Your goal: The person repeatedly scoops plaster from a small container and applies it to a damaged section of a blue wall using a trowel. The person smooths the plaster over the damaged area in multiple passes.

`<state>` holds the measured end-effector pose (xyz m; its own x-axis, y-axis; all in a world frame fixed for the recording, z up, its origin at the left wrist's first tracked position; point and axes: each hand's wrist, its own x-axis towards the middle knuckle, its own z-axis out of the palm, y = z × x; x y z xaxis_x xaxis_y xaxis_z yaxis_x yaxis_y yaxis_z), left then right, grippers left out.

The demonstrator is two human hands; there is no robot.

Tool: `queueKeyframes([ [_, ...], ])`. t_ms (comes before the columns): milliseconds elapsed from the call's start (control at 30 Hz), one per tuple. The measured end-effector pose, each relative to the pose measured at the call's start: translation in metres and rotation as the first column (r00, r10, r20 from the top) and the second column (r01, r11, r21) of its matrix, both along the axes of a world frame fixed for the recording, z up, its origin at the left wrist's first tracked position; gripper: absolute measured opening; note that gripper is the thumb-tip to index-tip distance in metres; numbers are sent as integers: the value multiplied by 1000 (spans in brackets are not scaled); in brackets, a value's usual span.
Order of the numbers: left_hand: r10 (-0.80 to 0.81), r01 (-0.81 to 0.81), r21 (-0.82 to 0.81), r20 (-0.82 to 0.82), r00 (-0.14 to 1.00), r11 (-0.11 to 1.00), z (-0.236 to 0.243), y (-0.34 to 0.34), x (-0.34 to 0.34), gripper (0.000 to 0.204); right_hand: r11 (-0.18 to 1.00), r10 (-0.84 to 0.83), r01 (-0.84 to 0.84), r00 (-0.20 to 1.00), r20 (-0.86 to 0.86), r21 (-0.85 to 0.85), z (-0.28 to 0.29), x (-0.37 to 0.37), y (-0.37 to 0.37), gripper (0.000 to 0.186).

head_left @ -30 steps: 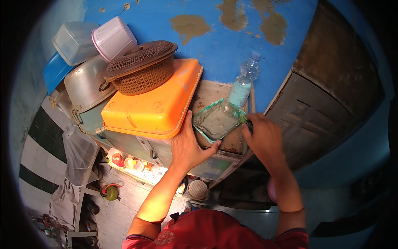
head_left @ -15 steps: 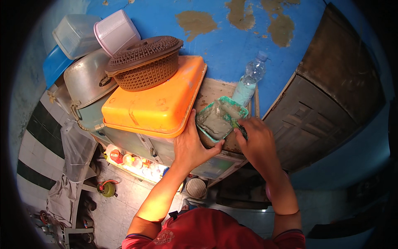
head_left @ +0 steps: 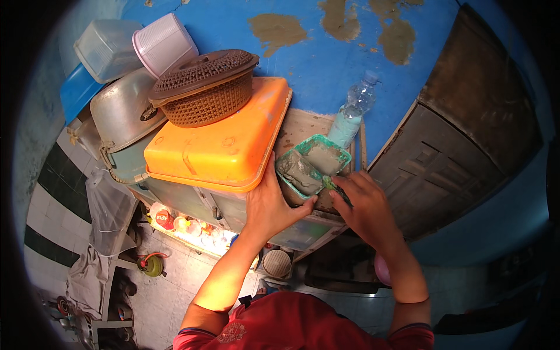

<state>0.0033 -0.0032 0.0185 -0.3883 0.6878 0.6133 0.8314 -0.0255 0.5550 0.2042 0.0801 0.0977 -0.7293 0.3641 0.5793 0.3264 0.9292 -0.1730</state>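
Observation:
A green plastic tub [head_left: 319, 139] of wet grey mortar [head_left: 326, 156] rests on top of a low cabinet. My left hand [head_left: 271, 201] grips its near left side, thumb along the front and fingers at the left wall. In my right hand [head_left: 364, 201], at the tub's right edge, is a small green-handled trowel [head_left: 328, 183]. Its blade seems to lie in the mortar, coated grey, so its outline is unclear. Just behind the tub stands a clear plastic bottle [head_left: 345, 125] part filled with pale liquid.
An orange plastic bin [head_left: 204, 149] sits left of the tub, bearing a brown lidded basket [head_left: 207, 96]. Metal pots [head_left: 125, 105] and plastic containers [head_left: 108, 49] are stacked farther left. The blue wall [head_left: 326, 70] behind has grey patches. A dark wooden door [head_left: 431, 169] stands right.
My right hand has shifted slightly down and right, tilting the trowel. The mortar now lies heaped toward the tub's left side. My left hand stays nearly still.

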Motion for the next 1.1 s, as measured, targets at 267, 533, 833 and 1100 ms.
queueKeyframes([
  [267, -42, 42, -7, 41, 998, 999, 1, -1, -2, 132, 977, 147, -135, 987, 64, -164, 27, 12, 38, 25],
  [533, -65, 67, -30, 60, 996, 997, 2, -3, -4, 131, 982, 6, -50, 972, 237, 182, 49, 1, 92, 24],
  [833, -73, 79, -83, 76, 994, 993, 4, -3, -4, 133, 960, 197, -232, 958, 208, 159, 45, -12, 121, 20],
  [1100, -72, 85, -109, 122, 990, 990, 6, -3, -4, 135, 942, 254, -291, 944, 210, 169, 43, -20, 128, 19],
])
